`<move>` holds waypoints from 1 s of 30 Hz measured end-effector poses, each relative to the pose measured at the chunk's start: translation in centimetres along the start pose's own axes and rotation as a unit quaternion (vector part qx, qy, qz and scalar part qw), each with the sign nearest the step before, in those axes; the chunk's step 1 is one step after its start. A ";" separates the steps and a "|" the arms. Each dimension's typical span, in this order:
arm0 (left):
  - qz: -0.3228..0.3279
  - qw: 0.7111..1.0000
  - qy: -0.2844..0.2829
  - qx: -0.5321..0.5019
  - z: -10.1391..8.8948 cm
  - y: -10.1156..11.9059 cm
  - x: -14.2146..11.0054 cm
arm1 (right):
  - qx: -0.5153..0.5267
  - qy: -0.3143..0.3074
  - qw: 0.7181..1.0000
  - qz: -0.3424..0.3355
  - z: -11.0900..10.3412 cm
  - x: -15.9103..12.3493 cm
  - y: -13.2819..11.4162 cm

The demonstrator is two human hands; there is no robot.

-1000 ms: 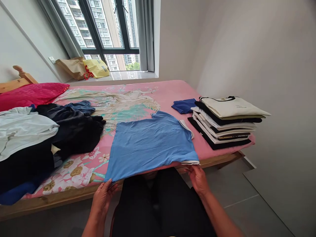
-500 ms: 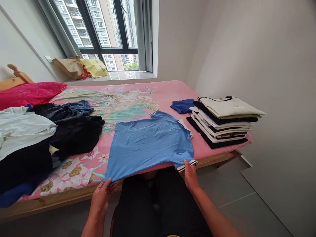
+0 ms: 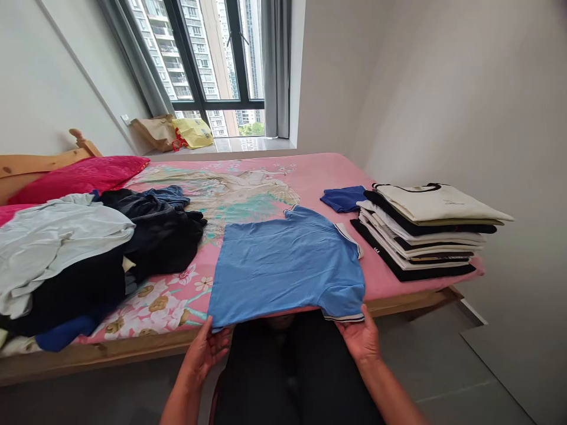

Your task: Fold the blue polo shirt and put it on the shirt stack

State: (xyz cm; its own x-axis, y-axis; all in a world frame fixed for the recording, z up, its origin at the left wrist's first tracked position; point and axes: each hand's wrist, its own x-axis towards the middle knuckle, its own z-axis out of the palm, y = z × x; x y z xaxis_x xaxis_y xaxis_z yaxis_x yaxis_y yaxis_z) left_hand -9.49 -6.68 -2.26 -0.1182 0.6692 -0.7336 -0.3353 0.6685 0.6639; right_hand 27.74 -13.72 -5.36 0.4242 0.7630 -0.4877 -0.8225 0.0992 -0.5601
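A light blue short-sleeved shirt [image 3: 283, 265] lies spread on the bed, collar to the right and hem to the left. Its white collar and sleeve cuffs carry dark stripes. At the near hem corner, my left hand [image 3: 204, 351] has the cloth between thumb and fingers, the other fingers loosely apart below. My right hand [image 3: 362, 339] is at the near sleeve, fingers under the striped cuff and thumb along its outer edge. The near side of the shirt hangs slightly over the bed's edge, above my dark-trousered legs [image 3: 283, 366].
Right of the shirt stands a stack of folded clothes [image 3: 434, 230], with a folded dark blue garment [image 3: 343, 198] behind it. A loose heap of clothes [image 3: 150, 236] lies at left, near a red pillow [image 3: 84, 177]. A wooden rail [image 3: 133, 348] edges the pink floral bed [image 3: 310, 171].
The view has swung left, so things sit farther right. My right hand has turned from thumb on top of the cuff to fingers beneath it. My left hand's fingers have loosened somewhat.
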 end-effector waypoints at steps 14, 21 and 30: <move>0.043 0.999 0.019 -0.005 -0.5 0.2 1.3 | -0.090 0.044 0.994 -0.035 -1.9 -0.2 -1.1; 0.036 0.999 -0.009 0.007 -0.4 0.0 0.9 | -0.099 -0.010 0.995 0.015 -3.0 -0.4 -2.2; 0.046 0.994 -0.031 0.099 -1.0 0.4 0.5 | -0.247 -0.043 0.966 0.071 -2.8 0.7 -6.3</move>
State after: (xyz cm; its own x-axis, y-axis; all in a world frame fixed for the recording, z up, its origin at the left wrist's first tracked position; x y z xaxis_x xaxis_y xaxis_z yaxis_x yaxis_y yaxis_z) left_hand -10.61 -6.41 -2.44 -0.0796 0.7458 -0.6614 -0.1346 0.6494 0.7485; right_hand 34.25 -15.62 -4.01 0.2695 0.7986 -0.5382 -0.5806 -0.3111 -0.7524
